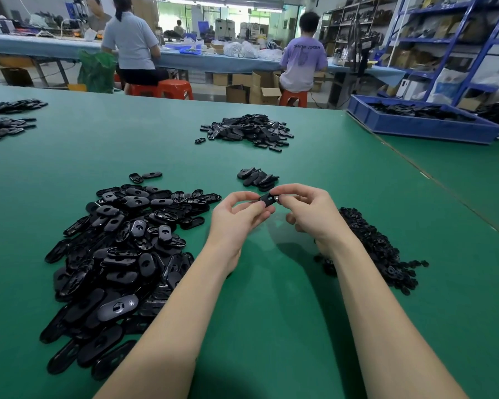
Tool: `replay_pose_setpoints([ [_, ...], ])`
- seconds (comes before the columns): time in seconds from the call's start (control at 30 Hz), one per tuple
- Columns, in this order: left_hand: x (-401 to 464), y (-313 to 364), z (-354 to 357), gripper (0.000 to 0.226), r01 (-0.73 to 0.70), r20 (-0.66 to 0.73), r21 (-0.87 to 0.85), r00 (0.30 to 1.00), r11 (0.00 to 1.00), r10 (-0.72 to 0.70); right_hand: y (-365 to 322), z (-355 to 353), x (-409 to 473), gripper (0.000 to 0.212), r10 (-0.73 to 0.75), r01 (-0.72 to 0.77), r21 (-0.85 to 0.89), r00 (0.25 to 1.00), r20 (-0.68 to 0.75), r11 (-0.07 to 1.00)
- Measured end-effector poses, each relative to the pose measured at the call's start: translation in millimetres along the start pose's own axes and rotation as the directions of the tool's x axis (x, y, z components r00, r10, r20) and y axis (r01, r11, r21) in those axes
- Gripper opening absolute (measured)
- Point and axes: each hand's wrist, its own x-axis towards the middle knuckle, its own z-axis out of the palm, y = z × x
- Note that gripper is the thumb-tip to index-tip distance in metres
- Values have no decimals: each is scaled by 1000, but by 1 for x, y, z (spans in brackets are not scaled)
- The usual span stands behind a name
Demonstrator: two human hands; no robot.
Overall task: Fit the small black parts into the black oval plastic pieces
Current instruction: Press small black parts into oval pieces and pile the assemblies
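Holding one black oval piece above the green table, I pinch its near end with my left hand, fingers curled around it. My right hand pinches the far end, thumb and forefinger closed on a small part with a pale spot facing up; whether that part is seated in the oval, I cannot tell. Both hands are raised off the table surface, toward the middle of it. Beside my left forearm lies a large heap of oval pieces. Just beside my right wrist lies a pile of small black parts. Beyond my hands sits a small stack of ovals, and farther toward the far edge another heap. A blue bin stands at the far right corner.
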Motion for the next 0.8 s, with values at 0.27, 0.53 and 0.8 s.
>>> replay_pose_setpoints([
  [0.27, -1, 0, -1, 13, 16, -2, -15, 1000, 1000, -16, 3, 2, 2, 8, -66, 50, -148, 993, -101, 988],
  [0.53, -3, 3, 0, 14, 7, 7, -4, 1000, 1000, -7, 1, -1, 2, 6, -4, 2, -32, 998, -68, 999],
  [0.8, -2, 2, -3, 12, -22, 32, 81, 999, 996, 19, 1, -1, 0, 12, 6, -5, 5, 998, -62, 1000],
])
